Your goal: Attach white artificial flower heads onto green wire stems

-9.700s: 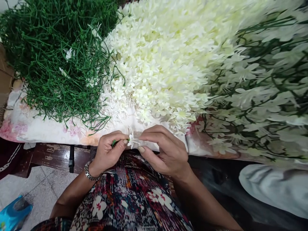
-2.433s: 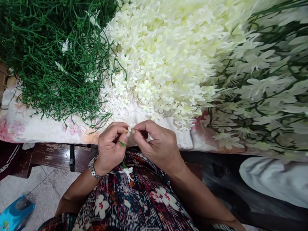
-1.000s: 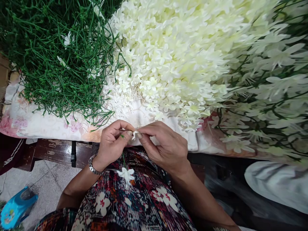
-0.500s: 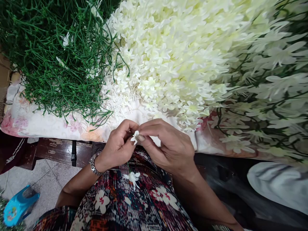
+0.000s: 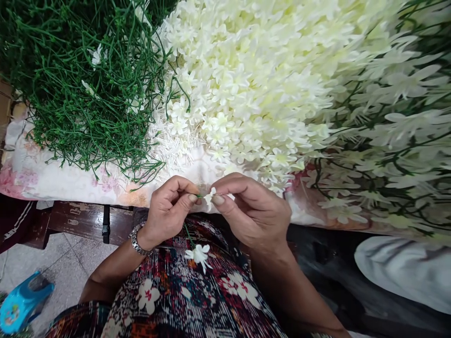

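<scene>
1. A small white flower (image 5: 210, 197) is pinched between the thumb and forefinger of the right hand (image 5: 253, 211), just below the near edge of the worktop (image 5: 70, 183).
2. A thin green stem (image 5: 190, 234) is nipped by the closed fingertips of the left hand (image 5: 167, 211); a second blossom (image 5: 198, 254) hangs from it over the lap.
3. Both parts are judged light, soft and easily bent, so the stem is best held close to its tip.
4. Behind lie the loose flower heap (image 5: 246, 84) and the green stem pile (image 5: 81, 84).
</scene>
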Demonstrator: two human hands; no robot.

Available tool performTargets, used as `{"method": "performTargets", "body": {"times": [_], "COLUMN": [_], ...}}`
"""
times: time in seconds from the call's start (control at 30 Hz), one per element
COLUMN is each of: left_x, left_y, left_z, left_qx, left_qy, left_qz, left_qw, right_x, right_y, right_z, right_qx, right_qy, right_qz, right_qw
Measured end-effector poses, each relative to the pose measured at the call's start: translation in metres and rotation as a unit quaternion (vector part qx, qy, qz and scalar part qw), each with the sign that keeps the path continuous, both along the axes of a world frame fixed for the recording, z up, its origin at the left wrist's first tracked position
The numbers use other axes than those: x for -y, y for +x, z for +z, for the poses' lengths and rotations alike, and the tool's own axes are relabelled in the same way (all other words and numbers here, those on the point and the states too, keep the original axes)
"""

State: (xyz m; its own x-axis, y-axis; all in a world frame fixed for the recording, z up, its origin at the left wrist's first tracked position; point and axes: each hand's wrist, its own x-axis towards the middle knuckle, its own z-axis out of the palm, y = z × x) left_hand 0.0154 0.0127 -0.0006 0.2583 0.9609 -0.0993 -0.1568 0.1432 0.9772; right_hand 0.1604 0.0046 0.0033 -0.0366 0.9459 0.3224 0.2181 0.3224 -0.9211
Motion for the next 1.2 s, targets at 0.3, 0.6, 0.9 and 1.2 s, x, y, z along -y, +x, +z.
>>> {"method": "performTargets", "body": {"times": [0.3, 0.6, 0.9, 1.2], "left_x": [0.002, 0.004, 0.003, 0.004], "left_y": [-0.003, -0.002, -0.002, 0.0], "left_z": [0.001, -0.003, -0.005, -0.008], "left_qx": [-0.083, -0.152, -0.187, -0.213], "left_qy": [0.071, 0.134, 0.195, 0.25], "left_qz": [0.013, 0.043, 0.035, 0.054], "left_qw": [0.994, 0.978, 0.962, 0.943], "right_x": [0.0, 0.003, 0.006, 0.009], "right_y": [0.0, 0.0, -0.002, -0.007], "right_z": [0.006, 0.001, -0.004, -0.013], "right_qx": [0.161, 0.295, 0.255, 0.226], "right_qy": [0.12, 0.242, 0.18, 0.155], "right_qz": [-0.002, -0.029, -0.028, -0.037], "right_qw": [0.98, 0.924, 0.95, 0.961]}}
